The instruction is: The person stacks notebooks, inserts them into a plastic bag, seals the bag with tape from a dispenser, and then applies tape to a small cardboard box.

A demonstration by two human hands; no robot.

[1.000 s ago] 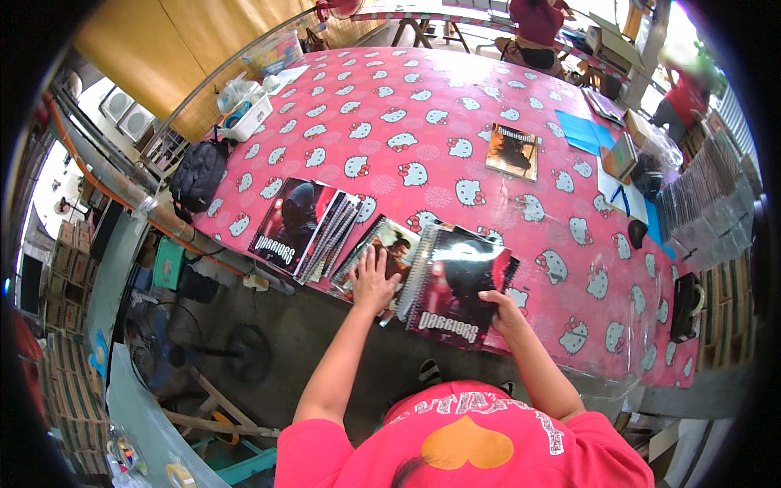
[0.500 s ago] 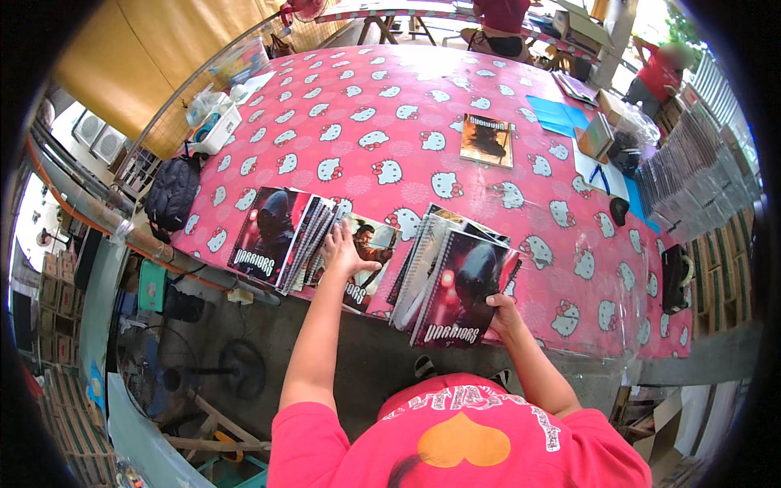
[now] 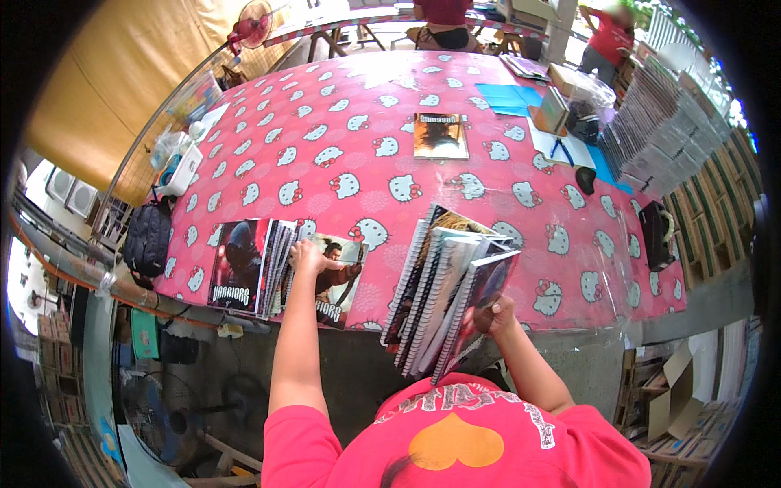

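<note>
A fanned stack of spiral-bound notebooks [image 3: 443,293] stands tilted at the near edge of the desk [image 3: 325,138], gripped from below by the right hand [image 3: 488,313], fingers closed on the lowest cover. The left hand [image 3: 305,256] lies flat, fingers together, on a loose notebook [image 3: 333,281] beside a second stack [image 3: 248,276] lying to the left. Judged state: sorting is partway; the held stack is not yet laid down. A single notebook [image 3: 440,135] lies well apart, farther across.
</note>
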